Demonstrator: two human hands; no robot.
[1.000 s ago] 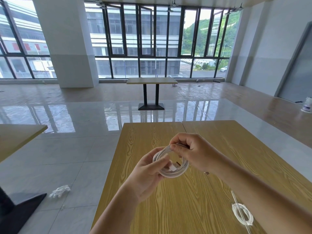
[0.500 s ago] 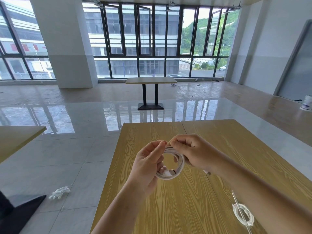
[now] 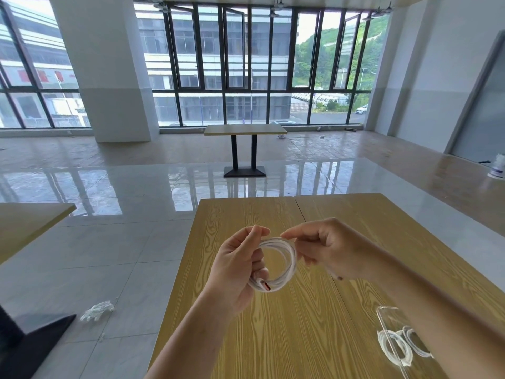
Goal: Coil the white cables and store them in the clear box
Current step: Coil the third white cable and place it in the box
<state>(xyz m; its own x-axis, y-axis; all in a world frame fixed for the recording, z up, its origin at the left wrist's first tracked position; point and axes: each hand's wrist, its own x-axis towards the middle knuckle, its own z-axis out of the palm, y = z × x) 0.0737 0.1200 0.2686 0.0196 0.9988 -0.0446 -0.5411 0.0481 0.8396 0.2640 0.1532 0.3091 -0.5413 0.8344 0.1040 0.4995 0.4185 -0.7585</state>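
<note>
Fingers around white cable coil

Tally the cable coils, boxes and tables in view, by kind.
Cable coils: 3, one held in both hands, two in the box
Clear boxes: 1
Wooden tables: 3, the near one, one by the windows, one at the left edge
Total: 7

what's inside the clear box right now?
Two coiled white cables lie side by side inside the clear box. The right forearm covers the box's right part, so anything further in there cannot be seen. A third coil is in both hands, above the table.
</note>
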